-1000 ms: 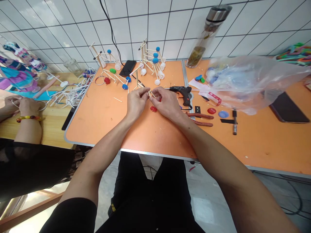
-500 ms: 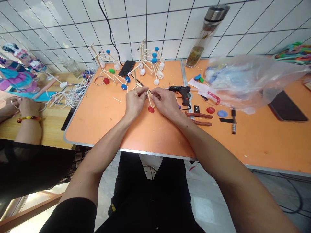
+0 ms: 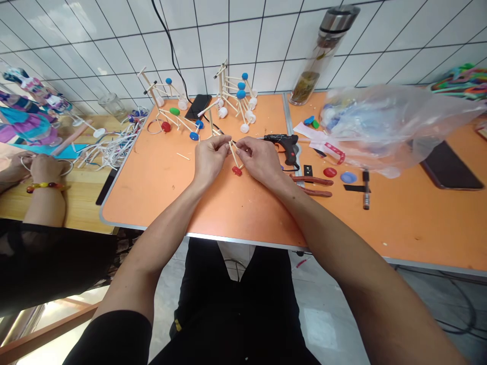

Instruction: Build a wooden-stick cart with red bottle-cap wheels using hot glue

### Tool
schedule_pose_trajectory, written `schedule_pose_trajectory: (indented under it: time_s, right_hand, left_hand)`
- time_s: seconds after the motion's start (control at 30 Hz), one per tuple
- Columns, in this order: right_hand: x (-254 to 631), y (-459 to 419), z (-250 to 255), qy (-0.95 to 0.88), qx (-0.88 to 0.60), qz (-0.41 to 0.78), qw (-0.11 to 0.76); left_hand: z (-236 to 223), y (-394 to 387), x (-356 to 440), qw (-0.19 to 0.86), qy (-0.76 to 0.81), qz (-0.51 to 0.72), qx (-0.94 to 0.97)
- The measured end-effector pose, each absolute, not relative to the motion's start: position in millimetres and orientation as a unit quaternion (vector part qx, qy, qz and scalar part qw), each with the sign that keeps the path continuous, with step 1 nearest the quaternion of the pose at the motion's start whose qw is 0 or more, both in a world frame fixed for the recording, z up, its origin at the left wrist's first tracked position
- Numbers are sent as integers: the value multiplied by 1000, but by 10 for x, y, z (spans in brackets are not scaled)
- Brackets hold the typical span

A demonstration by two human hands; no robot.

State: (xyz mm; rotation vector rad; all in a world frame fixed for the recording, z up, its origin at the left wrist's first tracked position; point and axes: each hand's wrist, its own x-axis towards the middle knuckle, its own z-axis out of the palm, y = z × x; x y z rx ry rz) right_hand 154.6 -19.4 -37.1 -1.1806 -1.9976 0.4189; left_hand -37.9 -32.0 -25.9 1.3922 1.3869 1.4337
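Note:
My left hand [image 3: 210,158] and my right hand [image 3: 258,160] meet over the orange table [image 3: 160,187], both pinching a small frame of thin wooden sticks [image 3: 233,151]. A red bottle cap [image 3: 237,171] sits at the lower end of one stick, just above the tabletop. The fingers of both hands are closed on the sticks.
Stick-and-cap models [image 3: 236,99] and a phone [image 3: 200,106] stand at the back. A black glue gun [image 3: 283,143], red-handled pliers [image 3: 314,186], loose caps [image 3: 348,177], a plastic bag [image 3: 384,126] and a bottle [image 3: 319,56] lie to the right. Another person's hands [image 3: 38,170] work at the left table.
The stick frame with the red cap has been lifted slightly and turned between my fingers. My hands stay in nearly the same spot.

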Motion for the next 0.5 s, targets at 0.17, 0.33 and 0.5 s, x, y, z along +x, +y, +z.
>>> schedule_pose_trajectory:
  time_s: [0.17, 0.33, 0.5]
  right_hand:
    - [1547, -201, -363, -782, -473, 160, 372]
    - [1541, -211, -372, -778, -479, 153, 377]
    - [1641, -115, -376, -763, -472, 150, 417]
  left_hand:
    - [-247, -333, -386, 342, 544, 545, 539]
    - [-232, -339, -392, 326, 543, 542, 552]
    - [-210, -335, -384, 322, 555, 531, 554]
